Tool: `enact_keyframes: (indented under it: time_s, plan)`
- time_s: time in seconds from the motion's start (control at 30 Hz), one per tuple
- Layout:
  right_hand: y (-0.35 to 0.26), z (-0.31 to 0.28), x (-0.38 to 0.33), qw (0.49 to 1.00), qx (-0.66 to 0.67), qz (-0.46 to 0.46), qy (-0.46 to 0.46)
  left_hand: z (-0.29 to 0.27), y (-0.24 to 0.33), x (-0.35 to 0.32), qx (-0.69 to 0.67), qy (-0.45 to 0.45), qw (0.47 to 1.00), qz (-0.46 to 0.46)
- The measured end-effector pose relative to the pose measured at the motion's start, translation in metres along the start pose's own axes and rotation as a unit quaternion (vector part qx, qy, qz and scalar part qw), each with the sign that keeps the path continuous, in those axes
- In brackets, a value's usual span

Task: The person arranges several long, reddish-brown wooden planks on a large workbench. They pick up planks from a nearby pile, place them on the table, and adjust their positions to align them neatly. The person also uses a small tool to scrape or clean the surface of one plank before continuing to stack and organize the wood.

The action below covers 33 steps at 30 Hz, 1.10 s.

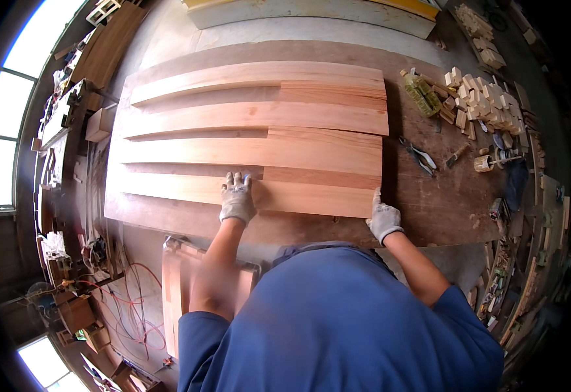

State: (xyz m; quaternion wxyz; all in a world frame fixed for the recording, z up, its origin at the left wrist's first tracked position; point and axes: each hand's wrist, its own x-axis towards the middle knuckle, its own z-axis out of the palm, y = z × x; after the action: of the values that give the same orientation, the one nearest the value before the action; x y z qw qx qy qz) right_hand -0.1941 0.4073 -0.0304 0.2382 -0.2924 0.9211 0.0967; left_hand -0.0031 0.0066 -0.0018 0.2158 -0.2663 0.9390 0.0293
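Observation:
Long pale wooden boards (pixel 194 151) lie side by side on a large brown work panel, with shorter reddish wood pieces (pixel 324 173) between them toward the right, so gaps run along the left half. My left hand (pixel 237 198), in a pale work glove, rests on the nearest board (pixel 311 199), fingers spread over its far edge by the left end of a short piece. My right hand (pixel 385 221), gloved too, is at that board's right end, one finger stretched along the end face. Its other fingers are only partly visible.
Right of the boards lie pliers (pixel 421 158), a brush (pixel 457 155), a yellow-green bottle (pixel 420 93) and a pile of small wood blocks (pixel 485 101). A yellow-edged bench (pixel 311 14) stands beyond the panel (pixel 442 215). Red hoses (pixel 138 307) trail over the floor at left.

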Motion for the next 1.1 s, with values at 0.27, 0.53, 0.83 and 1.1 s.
enact_keyframes:
  time_s: [0.27, 0.53, 0.83, 1.1]
  plan:
    - [-0.001, -0.002, -0.001, 1.000, -0.013, 0.000, -0.002, -0.015, 0.005, -0.006, 0.004, -0.016, 1.000, -0.003]
    - [0.003, 0.006, 0.003, 1.000, -0.003, -0.006, 0.005, -0.007, 0.003, -0.003, 0.002, -0.005, 1.000, 0.002]
    - [0.001, 0.008, 0.002, 0.999, 0.016, -0.021, 0.033, 0.001, -0.002, 0.000, -0.015, -0.004, 1.000, 0.002]
    - [-0.001, 0.046, 0.013, 0.993, 0.041, -0.011, 0.112, 0.023, -0.014, 0.002, -0.061, 0.056, 0.996, 0.041]
